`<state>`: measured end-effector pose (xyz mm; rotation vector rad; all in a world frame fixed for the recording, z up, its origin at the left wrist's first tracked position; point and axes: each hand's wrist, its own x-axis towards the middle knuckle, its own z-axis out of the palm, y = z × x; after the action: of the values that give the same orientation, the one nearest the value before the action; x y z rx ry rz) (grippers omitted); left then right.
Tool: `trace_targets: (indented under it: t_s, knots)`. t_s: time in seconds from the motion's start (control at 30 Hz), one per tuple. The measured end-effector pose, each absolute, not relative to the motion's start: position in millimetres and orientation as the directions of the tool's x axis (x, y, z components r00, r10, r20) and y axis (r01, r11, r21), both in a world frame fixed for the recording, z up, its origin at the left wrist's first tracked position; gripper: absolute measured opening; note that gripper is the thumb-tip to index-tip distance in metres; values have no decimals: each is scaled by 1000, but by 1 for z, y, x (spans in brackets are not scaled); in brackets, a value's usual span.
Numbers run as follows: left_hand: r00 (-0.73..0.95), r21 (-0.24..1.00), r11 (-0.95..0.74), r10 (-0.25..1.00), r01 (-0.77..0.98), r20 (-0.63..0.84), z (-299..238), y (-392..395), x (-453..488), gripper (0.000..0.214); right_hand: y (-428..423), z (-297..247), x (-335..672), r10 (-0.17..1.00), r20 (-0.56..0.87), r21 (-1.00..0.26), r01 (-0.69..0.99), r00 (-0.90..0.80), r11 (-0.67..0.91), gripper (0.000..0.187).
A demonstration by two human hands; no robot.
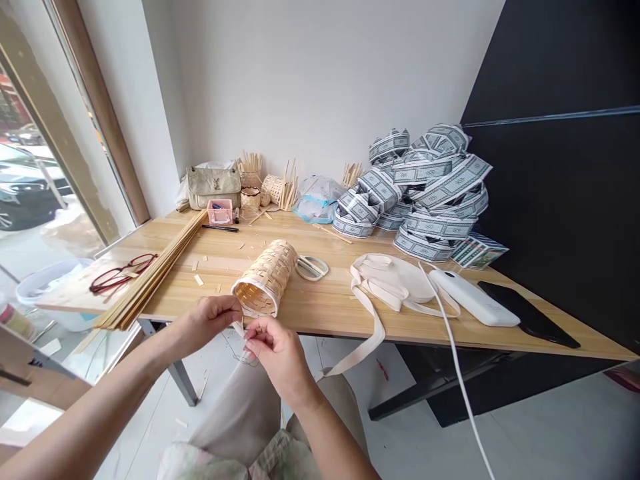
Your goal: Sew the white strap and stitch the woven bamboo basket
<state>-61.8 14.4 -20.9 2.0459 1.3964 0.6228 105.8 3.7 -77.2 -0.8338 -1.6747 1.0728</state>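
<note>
My left hand [219, 315] is closed, pinching a short white fabric strip [239, 329] just off the table's front edge. Facing it, my right hand [276, 345] has thumb and finger pressed together at the strip's other end. A thin dark thread [231, 348] hangs in loops below the fingers; whether a needle is among them I cannot tell. Right behind the hands, a woven bamboo basket [273, 270] lies on its side, its white-bound mouth towards me. White-handled scissors [313, 268] rest beside it, and a cream ribbon roll [390, 283] trails a tail over the edge.
Bamboo strips [160, 267] and red glasses [123, 273] lie at left. Behind stand a handbag [214, 187], a pink box [220, 212] and small baskets [250, 198]. Patterned rolls [430, 193] are piled at right, near a white power bank [473, 297], its cable [457, 367] and a black phone [527, 313].
</note>
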Motion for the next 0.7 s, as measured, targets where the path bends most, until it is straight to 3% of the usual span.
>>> trace_targets:
  t_s: [0.13, 0.23, 0.4, 0.6, 0.7]
  knots:
    - [364, 675, -309, 929, 671, 64, -33, 25, -62, 31, 4, -78, 105, 921, 293, -956, -67, -256, 285, 4]
    - [391, 640, -325, 919, 697, 42, -33, 25, -60, 23, 5, -80, 107, 939, 292, -954, -123, -181, 273, 11]
    - [243, 524, -257, 965, 812, 97, -31, 24, -48, 13, -3, -85, 123, 949, 314, -934, -185, -11, 307, 16]
    - [123, 487, -185, 980, 853, 157, -33, 30, -35, 22, -39, -107, 167, 998, 35, -839, -544, -45, 5, 32]
    - [112, 499, -180, 980, 848, 163, -33, 34, -33, 23, -55, -143, 200, 985, -175, -768, -625, -3, -139, 35]
